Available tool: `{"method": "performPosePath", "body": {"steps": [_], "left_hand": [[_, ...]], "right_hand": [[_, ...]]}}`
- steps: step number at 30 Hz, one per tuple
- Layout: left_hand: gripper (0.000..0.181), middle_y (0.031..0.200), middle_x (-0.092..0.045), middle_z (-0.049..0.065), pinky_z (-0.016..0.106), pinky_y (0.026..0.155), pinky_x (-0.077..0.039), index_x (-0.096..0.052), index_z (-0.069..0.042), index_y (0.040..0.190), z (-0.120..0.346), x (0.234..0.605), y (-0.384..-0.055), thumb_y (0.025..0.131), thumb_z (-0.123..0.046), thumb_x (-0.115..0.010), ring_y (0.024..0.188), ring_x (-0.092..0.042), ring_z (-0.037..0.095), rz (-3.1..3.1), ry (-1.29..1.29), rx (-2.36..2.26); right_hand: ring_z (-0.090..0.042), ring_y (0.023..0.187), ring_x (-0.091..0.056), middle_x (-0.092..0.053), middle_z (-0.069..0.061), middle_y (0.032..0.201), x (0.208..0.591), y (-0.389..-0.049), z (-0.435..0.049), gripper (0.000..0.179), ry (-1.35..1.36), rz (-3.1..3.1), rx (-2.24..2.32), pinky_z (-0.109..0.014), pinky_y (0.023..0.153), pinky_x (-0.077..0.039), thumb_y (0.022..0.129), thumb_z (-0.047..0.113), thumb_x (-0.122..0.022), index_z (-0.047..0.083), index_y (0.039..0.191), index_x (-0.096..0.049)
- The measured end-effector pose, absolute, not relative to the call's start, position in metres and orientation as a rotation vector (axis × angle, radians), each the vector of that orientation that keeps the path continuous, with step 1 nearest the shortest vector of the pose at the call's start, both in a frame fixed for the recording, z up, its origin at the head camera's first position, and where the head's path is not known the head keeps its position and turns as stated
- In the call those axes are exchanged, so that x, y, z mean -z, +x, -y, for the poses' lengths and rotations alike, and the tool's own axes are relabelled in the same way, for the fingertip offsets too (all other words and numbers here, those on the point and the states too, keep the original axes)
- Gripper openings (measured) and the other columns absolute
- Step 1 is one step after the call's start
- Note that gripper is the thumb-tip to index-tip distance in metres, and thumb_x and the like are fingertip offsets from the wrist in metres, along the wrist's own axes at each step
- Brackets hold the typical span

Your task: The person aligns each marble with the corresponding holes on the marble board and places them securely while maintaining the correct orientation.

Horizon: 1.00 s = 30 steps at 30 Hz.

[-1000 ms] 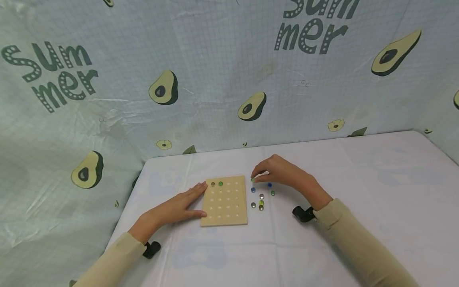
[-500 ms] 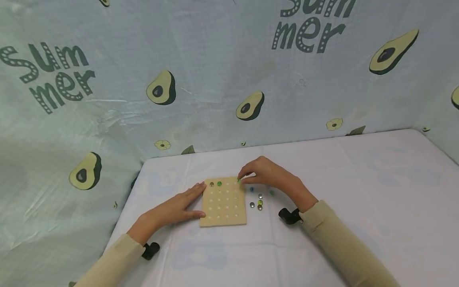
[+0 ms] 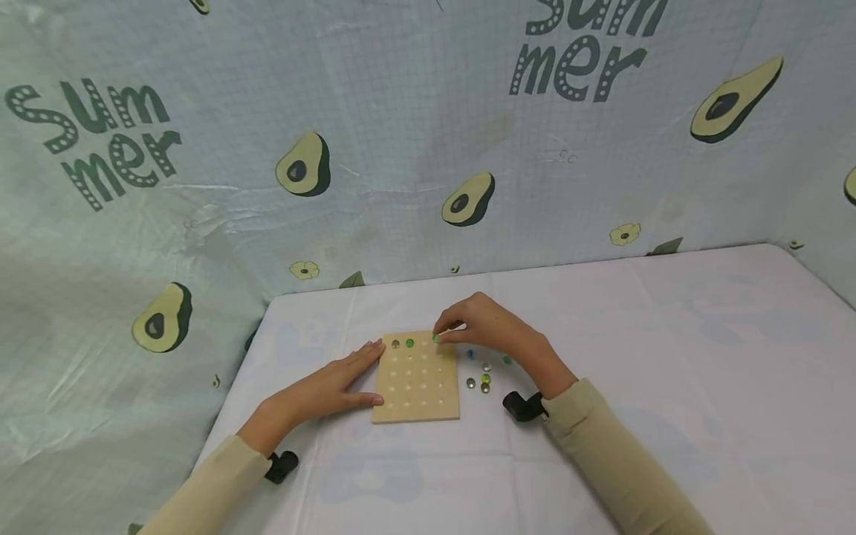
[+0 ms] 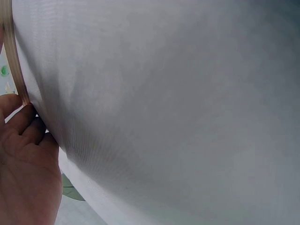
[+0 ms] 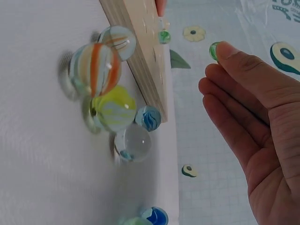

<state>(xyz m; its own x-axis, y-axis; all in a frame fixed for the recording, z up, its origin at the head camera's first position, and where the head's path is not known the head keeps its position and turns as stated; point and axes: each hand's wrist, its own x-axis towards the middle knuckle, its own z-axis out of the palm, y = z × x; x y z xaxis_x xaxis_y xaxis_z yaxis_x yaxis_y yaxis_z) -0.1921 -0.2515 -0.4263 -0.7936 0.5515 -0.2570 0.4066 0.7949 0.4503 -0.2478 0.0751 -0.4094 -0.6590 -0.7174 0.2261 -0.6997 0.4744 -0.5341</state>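
While, in the head view, the left hand (image 3: 324, 388) touches the left edge of the board (image 3: 416, 411), fingers spread, the right hand (image 3: 487, 325) pinches a green marble (image 3: 435, 337) over its far side. Left wrist: fingers meet the board's edge. Right wrist: loose marbles (image 5: 115, 108) lie near it.

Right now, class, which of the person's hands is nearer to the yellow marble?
The right hand: it is just beyond the yellow marble; the left hand is across the wooden board, at its left edge.
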Motion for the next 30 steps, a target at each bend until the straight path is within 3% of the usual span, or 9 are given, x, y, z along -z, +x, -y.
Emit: {"method": "performPosePath", "body": {"steps": [8,17,30], "left_hand": [[0.099,0.17,-0.014,0.007,0.059,0.121,-0.022,-0.015,-0.019,0.165,0.252,0.426,-0.192,0.092,-0.063,-0.064,0.154,-0.017,0.036,-2.605,0.73,-0.527],[0.099,0.17,-0.012,0.002,0.056,0.122,-0.021,-0.014,-0.022,0.165,0.251,0.427,-0.193,0.091,-0.065,-0.064,0.156,-0.015,0.03,-2.601,0.722,-0.52],[0.099,0.17,-0.013,0.005,0.057,0.122,-0.021,-0.014,-0.021,0.165,0.252,0.428,-0.193,0.091,-0.064,-0.065,0.155,-0.016,0.034,-2.604,0.708,-0.517]], "right_hand": [[0.0,0.081,-0.064,-0.076,0.01,0.095,0.413,-0.25,-0.069,0.013,-1.225,-2.699,0.971,-0.021,0.075,-0.054,0.092,0.024,-0.078,0.016,0.101,-0.081],[0.0,0.081,-0.064,-0.076,0.01,0.095,0.417,-0.252,-0.064,0.012,-1.181,-2.691,0.985,-0.023,0.075,-0.054,0.092,0.024,-0.078,0.017,0.101,-0.081],[0.0,0.077,-0.062,-0.076,0.011,0.092,0.424,-0.257,-0.055,0.013,-1.142,-2.687,0.958,-0.021,0.073,-0.053,0.091,0.025,-0.079,0.017,0.101,-0.081]]}}
